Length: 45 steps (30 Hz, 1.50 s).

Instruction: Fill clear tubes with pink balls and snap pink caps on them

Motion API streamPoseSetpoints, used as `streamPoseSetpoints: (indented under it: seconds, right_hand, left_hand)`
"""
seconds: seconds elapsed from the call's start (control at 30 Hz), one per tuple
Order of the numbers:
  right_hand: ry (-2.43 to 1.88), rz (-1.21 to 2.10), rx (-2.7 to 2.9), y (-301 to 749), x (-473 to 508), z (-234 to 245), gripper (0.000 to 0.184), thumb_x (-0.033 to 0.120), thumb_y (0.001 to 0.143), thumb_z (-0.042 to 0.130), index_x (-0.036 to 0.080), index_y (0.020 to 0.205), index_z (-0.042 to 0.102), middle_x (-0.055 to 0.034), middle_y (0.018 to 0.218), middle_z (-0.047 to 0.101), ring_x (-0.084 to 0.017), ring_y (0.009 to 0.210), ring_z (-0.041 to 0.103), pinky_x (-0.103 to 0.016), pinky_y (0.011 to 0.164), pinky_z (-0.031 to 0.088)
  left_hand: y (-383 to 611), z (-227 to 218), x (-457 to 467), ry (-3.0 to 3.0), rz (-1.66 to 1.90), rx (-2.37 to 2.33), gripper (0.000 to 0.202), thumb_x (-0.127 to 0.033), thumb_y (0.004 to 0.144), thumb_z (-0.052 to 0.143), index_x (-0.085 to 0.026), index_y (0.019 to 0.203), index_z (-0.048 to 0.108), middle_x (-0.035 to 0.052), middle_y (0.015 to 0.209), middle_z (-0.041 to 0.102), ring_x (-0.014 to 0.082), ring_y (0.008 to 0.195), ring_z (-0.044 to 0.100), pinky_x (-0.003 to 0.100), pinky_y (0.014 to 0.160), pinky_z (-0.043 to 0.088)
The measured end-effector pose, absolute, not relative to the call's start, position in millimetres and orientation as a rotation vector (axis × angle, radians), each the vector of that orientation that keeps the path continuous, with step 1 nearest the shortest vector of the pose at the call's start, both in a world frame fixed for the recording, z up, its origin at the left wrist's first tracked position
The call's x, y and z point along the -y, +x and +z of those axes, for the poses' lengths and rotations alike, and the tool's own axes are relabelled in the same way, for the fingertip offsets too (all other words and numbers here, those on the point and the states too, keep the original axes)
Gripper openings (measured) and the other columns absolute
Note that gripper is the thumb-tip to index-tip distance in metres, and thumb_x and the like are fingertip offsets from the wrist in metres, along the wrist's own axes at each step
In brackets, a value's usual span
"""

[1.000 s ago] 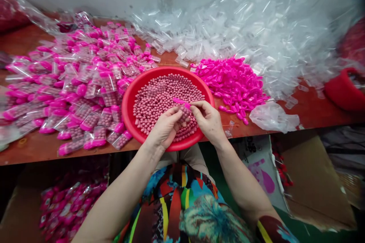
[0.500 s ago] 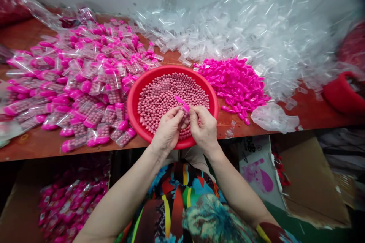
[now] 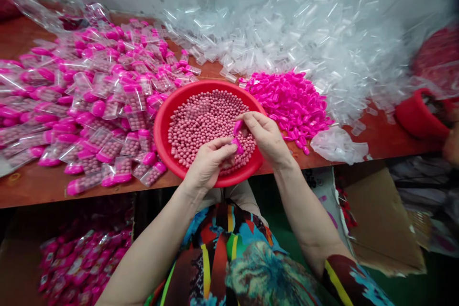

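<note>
A round red bowl (image 3: 161, 126) full of small pink beads (image 3: 204, 119) sits at the table's front edge. Over its near side, my left hand (image 3: 208, 165) is closed around a small clear tube of beads with a bright pink cap (image 3: 236, 144) at its end. My right hand (image 3: 265, 136) hovers just right of it, fingers pinched on another pink cap (image 3: 237, 127). The two hands are a little apart above the beads.
Capped, bagged tubes of beads (image 3: 89, 100) are piled over the left of the red-brown table (image 3: 32, 186). Loose pink caps (image 3: 290, 100) lie right of the bowl, with clear empty tubes (image 3: 287, 38) heaped behind. More bagged tubes fill a box (image 3: 79, 258) under the table.
My hands were pressed together over the bowl's near side. My right hand has since drawn away up and to the right, with a pink cap in its fingers.
</note>
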State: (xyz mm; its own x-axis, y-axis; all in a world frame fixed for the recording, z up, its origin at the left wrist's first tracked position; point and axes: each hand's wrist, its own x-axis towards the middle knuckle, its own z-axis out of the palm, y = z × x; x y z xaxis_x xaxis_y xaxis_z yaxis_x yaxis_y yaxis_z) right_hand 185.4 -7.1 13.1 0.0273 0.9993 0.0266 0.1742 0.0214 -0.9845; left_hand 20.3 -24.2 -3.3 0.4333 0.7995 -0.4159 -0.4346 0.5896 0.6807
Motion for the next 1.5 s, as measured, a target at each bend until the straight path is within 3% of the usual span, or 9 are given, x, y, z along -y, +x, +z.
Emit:
streamPoseSetpoints:
  seconds: [0.2, 0.4, 0.47, 0.73, 0.87, 1.0, 1.1, 1.33, 1.5]
  right_hand:
    - [-1.245, 0.663, 1.723, 184, 40, 5, 0.021, 0.031, 0.098, 0.052, 0.024, 0.112, 0.066, -0.0094, 0.115, 0.070, -0.024, 0.114, 0.064, -0.044, 0.104, 0.050]
    - [-1.372, 0.340, 1.963, 167, 53, -22, 0.069, 0.037, 0.085, 0.070, 0.020, 0.146, 0.043, -0.0175, 0.140, 0.055, -0.034, 0.135, 0.049, -0.058, 0.115, 0.039]
    - [-1.402, 0.305, 1.947, 163, 53, -28, 0.072, 0.035, 0.086, 0.070, 0.018, 0.148, 0.039, -0.0190, 0.141, 0.054, -0.035, 0.136, 0.047, -0.059, 0.116, 0.038]
    - [-1.321, 0.151, 1.788, 163, 54, -27, 0.065, 0.029, 0.079, 0.072, 0.019, 0.137, 0.047, -0.0158, 0.125, 0.062, -0.031, 0.119, 0.061, -0.052, 0.103, 0.052]
    - [-1.318, 0.104, 1.847, 164, 53, -29, 0.063, 0.028, 0.080, 0.068, 0.017, 0.137, 0.045, -0.0161, 0.125, 0.062, -0.030, 0.120, 0.060, -0.051, 0.104, 0.051]
    - [-1.511, 0.048, 1.959, 157, 50, -27, 0.067, 0.028, 0.081, 0.065, 0.012, 0.142, 0.041, -0.0205, 0.133, 0.057, -0.034, 0.127, 0.053, -0.054, 0.105, 0.046]
    - [-1.612, -0.043, 1.950, 150, 47, -24, 0.060, 0.027, 0.082, 0.063, 0.010, 0.136, 0.046, -0.0212, 0.125, 0.061, -0.035, 0.117, 0.056, -0.053, 0.099, 0.047]
    - [-1.542, -0.165, 2.080, 157, 37, -19, 0.027, 0.034, 0.084, 0.058, 0.013, 0.101, 0.058, -0.0132, 0.087, 0.060, -0.029, 0.087, 0.054, -0.044, 0.079, 0.049]
    - [-1.498, -0.152, 2.170, 152, 23, -19, 0.021, 0.037, 0.082, 0.059, 0.016, 0.088, 0.057, -0.0117, 0.081, 0.058, -0.029, 0.082, 0.052, -0.044, 0.074, 0.048]
  left_hand:
    - [23, -1, 19, 0.470, 0.866, -0.748, 0.021, -0.025, 0.072, 0.081, -0.012, 0.087, 0.075, 0.0008, 0.073, 0.065, 0.0064, 0.057, 0.053, 0.018, 0.046, 0.034]
    - [27, -12, 18, 0.407, 0.912, -0.800, 0.018, -0.022, 0.070, 0.081, -0.013, 0.084, 0.076, 0.0012, 0.073, 0.069, 0.0094, 0.063, 0.059, 0.021, 0.059, 0.046]
    - [28, -15, 17, 0.408, 0.910, -0.795, 0.017, -0.024, 0.071, 0.081, -0.013, 0.084, 0.076, 0.0019, 0.074, 0.070, 0.0100, 0.063, 0.060, 0.022, 0.062, 0.048]
    - [28, -8, 21, 0.457, 0.901, -0.720, 0.021, -0.023, 0.073, 0.082, -0.012, 0.091, 0.079, 0.0056, 0.087, 0.076, 0.0116, 0.078, 0.064, 0.022, 0.079, 0.050]
    - [30, -8, 22, 0.483, 0.910, -0.747, 0.026, -0.025, 0.071, 0.084, -0.011, 0.092, 0.080, 0.0061, 0.082, 0.076, 0.0112, 0.071, 0.063, 0.022, 0.074, 0.049]
    - [35, -11, 24, 0.550, 1.096, -0.833, 0.030, -0.024, 0.070, 0.084, -0.013, 0.098, 0.078, 0.0070, 0.094, 0.077, 0.0151, 0.086, 0.068, 0.026, 0.087, 0.050]
    - [38, -12, 26, 0.621, 1.189, -0.929, 0.030, -0.023, 0.071, 0.083, -0.013, 0.098, 0.078, 0.0077, 0.099, 0.077, 0.0165, 0.092, 0.069, 0.028, 0.090, 0.050]
    - [44, -11, 30, 0.588, 1.142, -0.992, 0.025, -0.024, 0.072, 0.081, -0.011, 0.093, 0.078, 0.0066, 0.082, 0.076, 0.0151, 0.076, 0.069, 0.025, 0.075, 0.052]
    - [37, -6, 21, 0.533, 1.138, -1.037, 0.023, -0.027, 0.070, 0.082, -0.010, 0.083, 0.077, 0.0042, 0.070, 0.072, 0.0109, 0.061, 0.061, 0.022, 0.062, 0.047]
